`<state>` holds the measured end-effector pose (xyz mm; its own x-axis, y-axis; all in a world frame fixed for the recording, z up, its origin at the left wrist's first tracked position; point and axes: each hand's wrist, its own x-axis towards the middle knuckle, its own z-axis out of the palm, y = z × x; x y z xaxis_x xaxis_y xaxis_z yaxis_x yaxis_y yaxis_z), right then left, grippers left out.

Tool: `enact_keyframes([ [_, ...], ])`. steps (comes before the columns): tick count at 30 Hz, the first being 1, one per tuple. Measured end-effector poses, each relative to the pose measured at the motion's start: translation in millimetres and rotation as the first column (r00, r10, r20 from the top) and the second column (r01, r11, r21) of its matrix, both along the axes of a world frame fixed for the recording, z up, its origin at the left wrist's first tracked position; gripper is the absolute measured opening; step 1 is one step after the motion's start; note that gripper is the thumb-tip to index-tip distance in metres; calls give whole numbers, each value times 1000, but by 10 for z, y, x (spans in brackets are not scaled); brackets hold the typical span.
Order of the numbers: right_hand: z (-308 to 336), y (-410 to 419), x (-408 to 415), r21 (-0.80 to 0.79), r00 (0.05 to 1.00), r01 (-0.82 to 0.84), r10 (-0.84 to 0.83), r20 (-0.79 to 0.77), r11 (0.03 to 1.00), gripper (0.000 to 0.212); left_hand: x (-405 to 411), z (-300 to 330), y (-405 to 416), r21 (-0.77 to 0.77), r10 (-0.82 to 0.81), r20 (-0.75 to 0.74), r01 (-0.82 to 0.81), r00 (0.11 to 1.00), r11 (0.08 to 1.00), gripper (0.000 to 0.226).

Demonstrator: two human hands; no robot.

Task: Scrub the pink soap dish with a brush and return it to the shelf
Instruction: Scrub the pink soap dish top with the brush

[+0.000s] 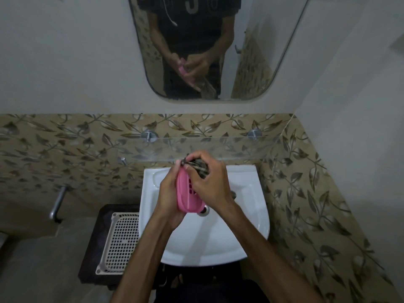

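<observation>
- Pink soap dish [185, 195] held on edge above the white sink [251, 215], slotted inner face turned toward the right hand, lower end just over the drain [204, 212].
- Left hand [168, 193] wrapped around the dish from behind and below, fingers curled over its far edge, thumb near the top.
- Right hand [209, 182] closed on a dark, scruffy scrubber [197, 167], fingers bent round it and pressed against the upper part of the dish; whether brush or scouring pad, cannot tell.
- Both hands touching the dish at once, forearms reaching in from the bottom of the view.
- Glass shelf [240, 147] mounted on the leaf-patterned tile wall just beyond the hands, held by two chrome brackets [148, 135].
- Mirror [284, 51] above the shelf, reflecting a dark shirt, the two hands and the pink dish.
- Dark stool or stand [91, 248] left of the sink, with a white perforated tray [118, 241] lying on it, partly tucked under the sink's rim.
- Chrome tap [58, 203] projecting from the wall at far left.
</observation>
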<state>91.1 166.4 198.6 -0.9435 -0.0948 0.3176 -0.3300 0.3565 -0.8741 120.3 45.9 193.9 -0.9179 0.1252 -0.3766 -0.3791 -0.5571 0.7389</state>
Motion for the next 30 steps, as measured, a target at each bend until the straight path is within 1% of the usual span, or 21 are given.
enact_keyframes([
  [1, 7, 12, 18, 54, 997, -25, 29, -74, 998, 15, -9, 21, -16, 10, 11, 12, -11, 1000, 1000, 45],
  [3, 36, 85, 21, 105, 985, -62, 78, -152, 993, 16, -54, 60, -65, -16, 1, 21, -1, 1000, 1000, 48],
  [6, 56, 190, 40, 201, 968, -117, 157, -194, 972, 19, -118, 97, -124, -12, -47, 60, 48, 997, 999, 50],
  [9, 25, 160, 176, 279, 955, -135, 199, -219, 951, 23, -103, 96, -81, -31, -9, 76, 12, 997, 999, 53],
  [11, 21, 144, 217, 266, 948, -79, 155, -277, 961, 22, -64, 94, -9, -82, 33, 47, -29, 998, 996, 56],
  [14, 58, 110, 142, 176, 935, 122, -54, -349, 977, 16, -39, 134, 113, -194, 63, -37, -69, 997, 979, 57],
  [16, 88, 59, 103, 152, 937, 217, -163, -308, 964, 11, -37, 133, 171, -220, 98, -62, -109, 993, 969, 52],
  [18, 86, -10, 137, 160, 945, 256, -213, -248, 953, 10, -45, 86, 191, -226, 127, -84, -143, 988, 964, 47],
  [19, 82, -30, 157, 167, 946, 276, -236, -223, 947, 9, -45, 64, 204, -221, 139, -100, -158, 985, 962, 47],
  [21, 69, -35, 174, 169, 938, 334, -309, -159, 927, 6, -22, 30, 242, -205, 147, -119, -170, 982, 964, 56],
  [23, 52, 3, 179, 157, 923, 384, -378, -65, 910, 4, 0, -1, 283, -237, 141, -121, -166, 983, 957, 57],
  [25, 37, 28, 205, 129, 917, 390, -397, 32, 912, 2, -6, -35, 273, -249, 156, -118, -181, 981, 951, 51],
  [27, 29, 44, 237, 140, 914, 382, -396, 87, 913, 0, -31, -75, 248, -279, 161, -139, -194, 977, 940, 47],
  [30, 19, 57, 250, 139, 899, 387, -407, 163, 911, 2, -65, -141, 233, -341, 94, -180, -152, 979, 928, 46],
])
